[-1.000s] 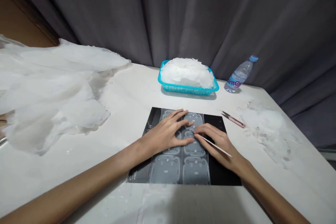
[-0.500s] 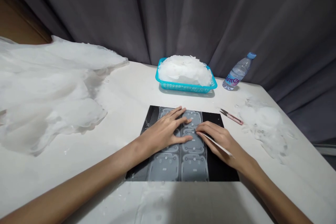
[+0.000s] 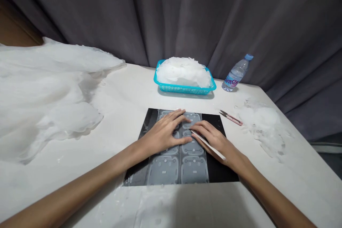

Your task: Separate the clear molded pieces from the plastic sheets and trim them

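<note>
My left hand (image 3: 167, 130) lies spread over a translucent moulded sheet (image 3: 163, 171), its fingers pressing on the surface. Rounded rectangular panels in two columns make up the sheet, which rests on a black board (image 3: 221, 171). Between the fingers of my right hand (image 3: 213, 139) is a slim white pen-shaped tool (image 3: 211, 146), gripped near its front end. Its small dark tip meets the sheet at the right column, between two panels and close to my left thumb and index finger. What kind of tip it has is too small to tell. My left hand hides part of the upper panels.
A turquoise basket (image 3: 184, 88) heaped with white translucent pieces (image 3: 184, 71) stands behind the board. Right of it are a water bottle (image 3: 235, 74), thread snips (image 3: 231, 117) and a pile of clear scraps (image 3: 263, 121). Large translucent sheets (image 3: 53, 92) cover the table's left side.
My right hand and the tool's tip have moved left across the right column, nearer my left hand. My left hand stays spread on the sheet. The whole view has shifted slightly.
</note>
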Motion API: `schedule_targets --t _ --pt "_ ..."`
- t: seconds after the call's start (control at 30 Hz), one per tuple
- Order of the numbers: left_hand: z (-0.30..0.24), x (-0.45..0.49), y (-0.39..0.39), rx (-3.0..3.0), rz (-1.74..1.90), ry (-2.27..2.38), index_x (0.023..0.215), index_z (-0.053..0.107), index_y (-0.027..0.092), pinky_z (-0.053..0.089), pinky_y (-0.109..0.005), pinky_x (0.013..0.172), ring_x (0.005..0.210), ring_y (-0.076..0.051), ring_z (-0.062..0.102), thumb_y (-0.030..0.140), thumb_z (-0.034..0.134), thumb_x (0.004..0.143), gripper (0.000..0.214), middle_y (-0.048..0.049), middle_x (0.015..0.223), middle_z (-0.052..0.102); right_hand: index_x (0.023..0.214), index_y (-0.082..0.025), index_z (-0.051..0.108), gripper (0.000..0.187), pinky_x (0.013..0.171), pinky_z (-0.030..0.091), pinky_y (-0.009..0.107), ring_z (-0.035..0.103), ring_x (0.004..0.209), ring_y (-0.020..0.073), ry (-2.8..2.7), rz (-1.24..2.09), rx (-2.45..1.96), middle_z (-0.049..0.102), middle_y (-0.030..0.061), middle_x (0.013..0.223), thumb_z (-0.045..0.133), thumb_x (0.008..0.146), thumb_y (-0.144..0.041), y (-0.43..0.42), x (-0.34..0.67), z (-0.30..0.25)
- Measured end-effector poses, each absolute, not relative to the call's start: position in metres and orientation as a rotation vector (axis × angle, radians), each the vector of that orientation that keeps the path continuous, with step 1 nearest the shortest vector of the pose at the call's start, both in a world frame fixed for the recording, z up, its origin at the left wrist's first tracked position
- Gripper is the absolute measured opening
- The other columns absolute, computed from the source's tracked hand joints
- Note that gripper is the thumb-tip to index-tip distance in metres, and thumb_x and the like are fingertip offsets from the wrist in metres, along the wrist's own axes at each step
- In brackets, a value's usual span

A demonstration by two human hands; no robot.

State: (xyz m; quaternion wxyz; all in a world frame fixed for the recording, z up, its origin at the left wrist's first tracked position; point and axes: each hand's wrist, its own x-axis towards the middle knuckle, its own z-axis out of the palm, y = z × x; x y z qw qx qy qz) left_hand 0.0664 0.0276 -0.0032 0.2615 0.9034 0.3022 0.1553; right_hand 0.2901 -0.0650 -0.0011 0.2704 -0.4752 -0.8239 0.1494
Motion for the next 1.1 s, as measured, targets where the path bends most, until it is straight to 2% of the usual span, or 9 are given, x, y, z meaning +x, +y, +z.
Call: schedule_targets --t 0.17,0.33,0.43,0.5,0.63,0.7,0.8,0.97,1.1 --pt "-0.001 0.067 0.028 2.365 0.345 0.895 0.165 0.021 0.015 0.032 -0.053 0.125 0.155 -0.038 0.035 0.071 0.067 0.088 0.105 -0.0225 0.168 0.035 0.133 -0.021 0.059 0.03 0.101 0.055 0.044 0.062 0.116 0.0265 -2.263 0.367 -1.245 0.062 0.014 0.12 0.041 0.11 -0.022 -0.053 0.288 0.005" --pt "-0.002 0.066 0.031 2.368 0.23 0.904 0.167 0.011 0.012 0.024 -0.054 0.128 0.161 -0.038 0.019 0.076 0.06 0.089 0.112 -0.025 0.173 0.019 0.116 -0.019 0.067 0.026 0.105 0.049 0.048 0.062 0.11 0.0281 -1.8 0.219 -1.394 0.065 0.0131 0.112 0.043 0.108 -0.023 -0.025 0.307 0.007" --pt "-0.003 0.063 0.029 2.375 0.274 0.882 0.165 0.016 0.013 0.024 -0.055 0.128 0.16 -0.038 0.021 0.076 0.061 0.089 0.108 -0.0252 0.173 0.019 0.113 -0.019 0.068 0.024 0.101 0.052 0.045 0.064 0.108 0.0274 -1.683 0.193 -1.435 0.066 0.0119 0.108 0.046 0.107 -0.025 -0.022 0.313 0.007" --pt "-0.002 0.062 0.027 2.377 0.419 0.881 0.158 0.034 0.016 0.026 -0.054 0.127 0.158 -0.038 0.025 0.074 0.064 0.088 0.096 -0.0227 0.17 0.027 0.116 -0.021 0.069 0.024 0.1 0.053 0.043 0.065 0.108 0.026 -1.687 0.222 -1.414 0.066 0.0107 0.109 0.048 0.107 -0.027 -0.03 0.308 0.009" --pt "0.011 0.068 0.026 2.085 0.711 0.99 0.106 0.068 0.02 0.034 -0.052 0.12 0.131 -0.032 0.051 0.068 0.045 0.101 0.054 -0.012 0.128 0.061 0.123 -0.026 0.071 0.026 0.102 0.053 0.039 0.065 0.111 0.0234 -1.724 0.374 -1.293 0.066 0.0094 0.113 0.051 0.107 -0.026 -0.058 0.283 0.019" --pt "0.019 0.074 0.03 1.837 0.659 0.966 0.088 0.067 0.019 0.046 -0.048 0.106 0.103 -0.027 0.062 0.068 0.037 0.102 0.059 -0.0073 0.097 0.066 0.128 -0.027 0.07 0.029 0.103 0.053 0.038 0.066 0.113 0.0227 -1.798 0.501 -1.209 0.066 0.0097 0.118 0.051 0.107 -0.024 -0.07 0.272 0.025" --pt "0.026 0.079 0.039 1.548 0.53 0.861 0.086 0.063 0.018 0.051 -0.034 0.073 0.07 -0.019 0.06 0.068 0.059 0.092 0.051 -0.0006 0.072 0.062 0.136 -0.029 0.067 0.033 0.103 0.054 0.037 0.065 0.116 0.0221 -1.863 0.678 -1.152 0.063 0.0092 0.129 0.053 0.106 -0.026 -0.079 0.273 0.033" --pt "0.023 0.075 0.042 1.395 0.49 0.795 0.089 0.061 0.019 0.048 -0.029 0.071 0.078 -0.019 0.067 0.058 0.072 0.088 0.04 -0.004 0.083 0.072 0.111 -0.029 0.078 0.043 0.112 0.043 0.051 0.054 0.126 0.028 -1.715 0.383 -1.344 0.065 0.0087 0.126 0.035 0.112 -0.037 -0.069 0.304 0.029" --pt "0.019 0.078 0.035 1.288 0.537 0.765 0.09 0.058 0.02 0.042 -0.024 0.063 0.069 -0.014 0.065 0.047 0.083 0.081 0.038 -0.0011 0.08 0.073 0.128 -0.026 0.066 0.037 0.108 0.045 0.052 0.054 0.123 0.0287 -1.735 0.395 -1.4 0.066 0.0112 0.124 0.037 0.111 -0.04 -0.057 0.308 0.008"
